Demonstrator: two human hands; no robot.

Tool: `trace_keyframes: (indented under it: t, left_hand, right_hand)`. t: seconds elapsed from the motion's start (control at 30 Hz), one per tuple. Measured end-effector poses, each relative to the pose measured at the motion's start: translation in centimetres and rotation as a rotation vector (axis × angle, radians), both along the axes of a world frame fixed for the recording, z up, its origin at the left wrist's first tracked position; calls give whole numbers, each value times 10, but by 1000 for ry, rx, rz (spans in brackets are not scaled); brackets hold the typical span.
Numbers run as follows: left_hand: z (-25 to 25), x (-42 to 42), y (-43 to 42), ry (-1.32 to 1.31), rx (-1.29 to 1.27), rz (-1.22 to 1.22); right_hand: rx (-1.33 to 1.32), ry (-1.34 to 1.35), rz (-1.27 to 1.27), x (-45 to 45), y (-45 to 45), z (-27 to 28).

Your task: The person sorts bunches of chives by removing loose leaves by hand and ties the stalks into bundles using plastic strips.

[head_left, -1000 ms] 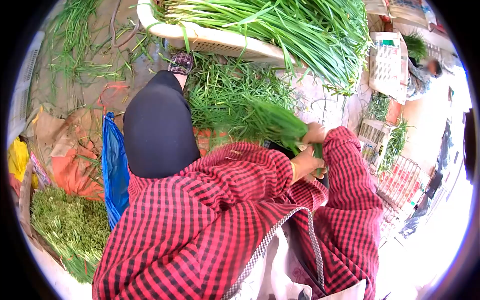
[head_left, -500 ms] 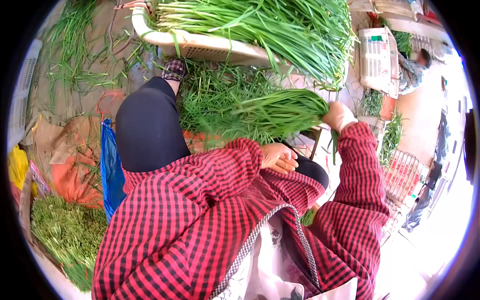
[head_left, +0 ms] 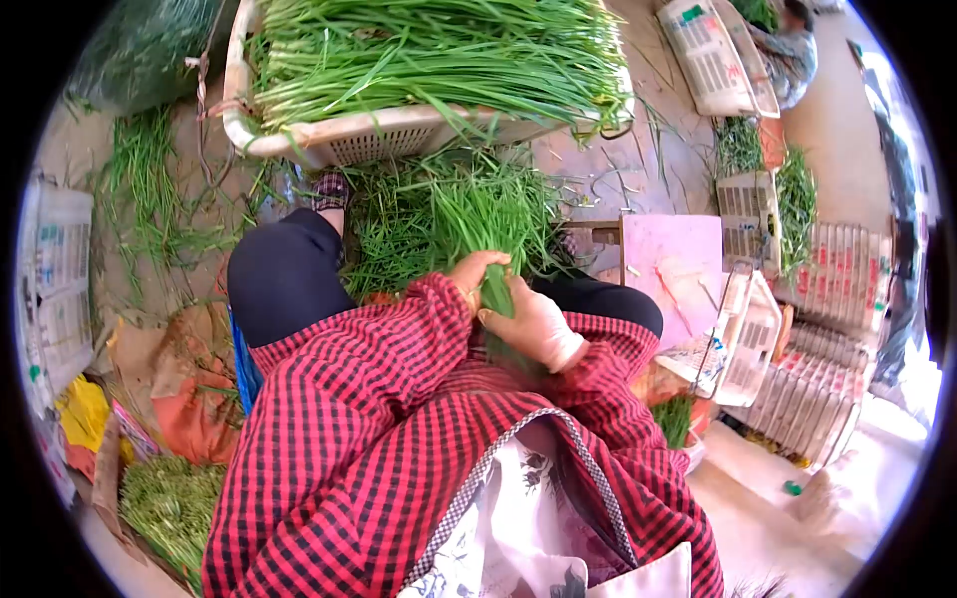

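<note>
A bunch of green chives [head_left: 485, 214] is upright between my knees, its leafy ends spread away from me. My left hand [head_left: 477, 271] closes round its lower part from the left side. From the right, my right hand [head_left: 536, 324], in a pale thin glove, grips the same bunch just below, thumb along the stalks. The bunch's near end shows blurred beneath my right hand. Loose chives [head_left: 384, 234] lie in a heap on the floor under and around the bunch.
Ahead stands a white plastic crate [head_left: 359, 140] piled with chives. At right are a pink board [head_left: 670, 269] with a thin red-handled tool, a white basket [head_left: 743, 339] and stacked crates [head_left: 807, 384]. More chives [head_left: 174, 508] lie at lower left. Another person [head_left: 793, 60] is at far upper right.
My right hand has swung the bunch in from the right to my lap, and my left hand has closed on it. The view has shifted to the right, showing the pink board.
</note>
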State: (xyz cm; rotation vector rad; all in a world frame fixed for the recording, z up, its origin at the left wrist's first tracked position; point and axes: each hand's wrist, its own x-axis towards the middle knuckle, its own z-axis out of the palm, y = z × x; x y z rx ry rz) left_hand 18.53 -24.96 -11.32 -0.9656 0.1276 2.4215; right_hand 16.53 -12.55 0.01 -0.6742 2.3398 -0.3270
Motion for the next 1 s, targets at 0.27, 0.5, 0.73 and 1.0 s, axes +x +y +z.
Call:
trace_keyframes:
  t: [0.27,0.5,0.73,1.0]
  left_hand:
    - [97,51,-17,371,-662,-294]
    - [151,96,-65,622,-901,-389]
    - [217,137,-127,628,-1199,-462]
    - [221,176,-119,511,-1060,-269]
  right_hand:
    - [-884,-1033,-818,-4,32,-59]
    - [-1541,-864,-1050,-67,-2,24]
    - [-1454,-724,-837,-107,-23,59]
    - [-1260,-60,-287,-135,-42,24]
